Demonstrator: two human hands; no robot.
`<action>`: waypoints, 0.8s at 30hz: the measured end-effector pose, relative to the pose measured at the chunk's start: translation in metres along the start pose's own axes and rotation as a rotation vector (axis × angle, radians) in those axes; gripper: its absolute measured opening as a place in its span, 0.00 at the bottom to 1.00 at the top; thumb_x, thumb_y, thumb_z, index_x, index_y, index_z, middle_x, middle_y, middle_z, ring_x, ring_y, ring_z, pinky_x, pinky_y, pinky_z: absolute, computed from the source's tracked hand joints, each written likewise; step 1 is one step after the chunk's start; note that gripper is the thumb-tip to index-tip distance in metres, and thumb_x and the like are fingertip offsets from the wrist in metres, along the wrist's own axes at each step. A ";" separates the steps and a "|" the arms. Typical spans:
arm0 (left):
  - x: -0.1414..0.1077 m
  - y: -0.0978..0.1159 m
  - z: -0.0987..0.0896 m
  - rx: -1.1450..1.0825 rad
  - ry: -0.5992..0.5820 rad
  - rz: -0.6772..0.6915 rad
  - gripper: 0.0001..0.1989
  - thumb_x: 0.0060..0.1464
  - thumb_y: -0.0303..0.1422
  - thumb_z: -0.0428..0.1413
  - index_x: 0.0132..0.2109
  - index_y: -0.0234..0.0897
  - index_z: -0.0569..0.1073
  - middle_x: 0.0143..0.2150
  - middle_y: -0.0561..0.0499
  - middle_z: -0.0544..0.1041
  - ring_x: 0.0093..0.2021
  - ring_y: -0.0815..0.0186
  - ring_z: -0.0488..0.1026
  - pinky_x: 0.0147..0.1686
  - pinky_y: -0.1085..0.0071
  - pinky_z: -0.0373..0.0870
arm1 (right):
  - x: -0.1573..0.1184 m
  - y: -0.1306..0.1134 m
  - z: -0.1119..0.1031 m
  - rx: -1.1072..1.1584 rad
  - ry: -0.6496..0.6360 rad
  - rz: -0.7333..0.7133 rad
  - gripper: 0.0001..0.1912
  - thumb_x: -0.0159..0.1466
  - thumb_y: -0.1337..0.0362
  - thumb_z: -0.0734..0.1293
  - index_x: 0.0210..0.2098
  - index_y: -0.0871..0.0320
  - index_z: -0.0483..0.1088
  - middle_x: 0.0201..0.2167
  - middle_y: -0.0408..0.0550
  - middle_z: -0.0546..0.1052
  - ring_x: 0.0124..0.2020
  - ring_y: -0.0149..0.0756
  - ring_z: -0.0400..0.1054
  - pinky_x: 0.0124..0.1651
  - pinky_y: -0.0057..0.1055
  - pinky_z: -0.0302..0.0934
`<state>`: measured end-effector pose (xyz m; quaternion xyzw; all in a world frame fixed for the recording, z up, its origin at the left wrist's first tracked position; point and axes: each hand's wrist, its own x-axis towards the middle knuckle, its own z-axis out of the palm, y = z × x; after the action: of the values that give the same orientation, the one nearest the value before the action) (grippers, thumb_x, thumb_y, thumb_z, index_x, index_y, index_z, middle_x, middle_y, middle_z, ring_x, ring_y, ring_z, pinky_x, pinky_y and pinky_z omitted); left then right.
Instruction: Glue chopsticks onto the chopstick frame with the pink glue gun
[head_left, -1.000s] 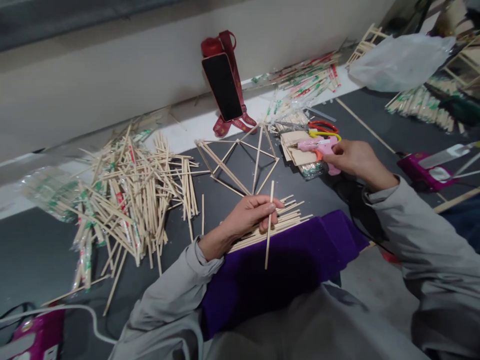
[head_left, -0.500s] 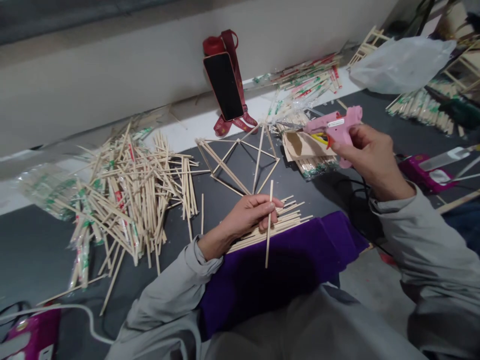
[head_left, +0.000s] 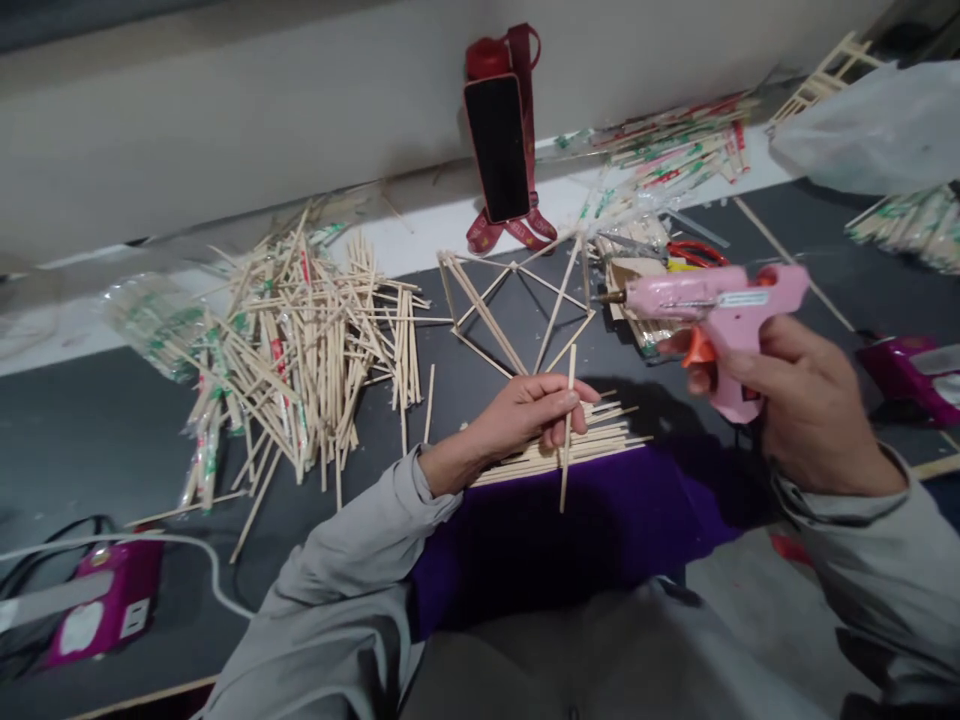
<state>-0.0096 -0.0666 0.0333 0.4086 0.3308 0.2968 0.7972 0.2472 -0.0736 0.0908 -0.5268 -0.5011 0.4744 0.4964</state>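
Observation:
Between thumb and fingers, my left hand [head_left: 534,410] pinches one thin wooden stick [head_left: 568,450], which stands nearly upright. My right hand [head_left: 806,400] is closed round the handle of a pink hot glue gun [head_left: 724,305]; its nozzle points left and its trigger is orange. Beyond my left hand stands a frame of joined sticks [head_left: 480,290] on the dark table. A row of loose sticks [head_left: 592,437] lies under and beside my left hand, along the edge of a purple cloth [head_left: 600,510].
A big heap of chopsticks [head_left: 300,350], some in wrappers, covers the left side. A phone [head_left: 496,148] leans on a red bottle [head_left: 486,58] at the back. Purple power strips [head_left: 112,590] lie left and right. Wrapped chopsticks [head_left: 690,140] and a plastic bag [head_left: 870,130] are at the back right.
My right hand has brought the glue gun lower and closer to me, with its nozzle now pointing level to the left. My left hand still holds the stick. The view has shifted.

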 end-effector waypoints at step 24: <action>-0.001 -0.003 -0.001 0.016 0.015 0.061 0.23 0.57 0.48 0.63 0.46 0.30 0.78 0.31 0.49 0.78 0.21 0.76 0.69 0.19 0.80 0.64 | -0.018 0.023 0.002 -0.078 -0.181 0.008 0.05 0.66 0.60 0.69 0.37 0.53 0.76 0.28 0.43 0.75 0.26 0.29 0.65 0.24 0.26 0.54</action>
<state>-0.0102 -0.0681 0.0307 0.4225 0.3263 0.3216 0.7821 0.2459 -0.0917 0.0682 -0.5026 -0.5599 0.5021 0.4264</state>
